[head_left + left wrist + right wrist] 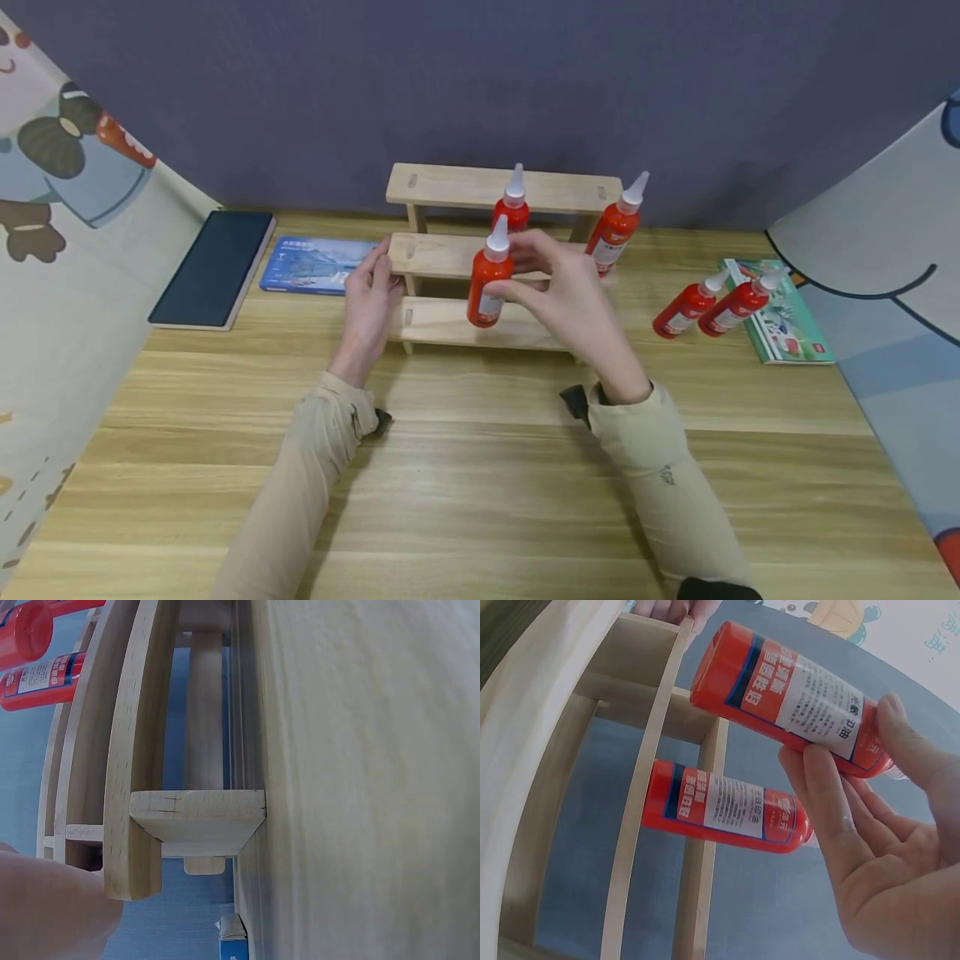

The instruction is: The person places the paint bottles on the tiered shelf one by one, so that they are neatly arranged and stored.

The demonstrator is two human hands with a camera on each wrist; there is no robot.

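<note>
Fingertips of the right hand (570, 304) pinch a red bottle (489, 279) around its labelled body, thumb on one side and the other fingers opposite, as the right wrist view shows plainly. The bottle stands upright, white nozzle on top, just in front of the middle step of the wooden rack (442, 254); whether its base already touches the lowest step cannot be told. It looks like a small plastic squeeze bottle: probably light, with smooth, slightly yielding walls, so a firm squeeze might dent it or push liquid toward the nozzle. The mid-body, over the paper label, seems the best place to hold it, since the label gives more friction than bare plastic and the tapered nozzle offers little purchase. The left hand (371, 304) lies against the left end of the rack, fingers curled round the end of the middle step, apparently steadying it; the rack looks stiff but light enough to slide on the bench (480, 500). A second bottle (513, 208) stands on the rack behind the held one, and a third bottle (617, 227) leans at the right end. Two more bottles (708, 307) lie on their sides on the bench, beside a green booklet (787, 329). To the left lie a blue box (315, 265) and a dark tablet (213, 267).
</note>
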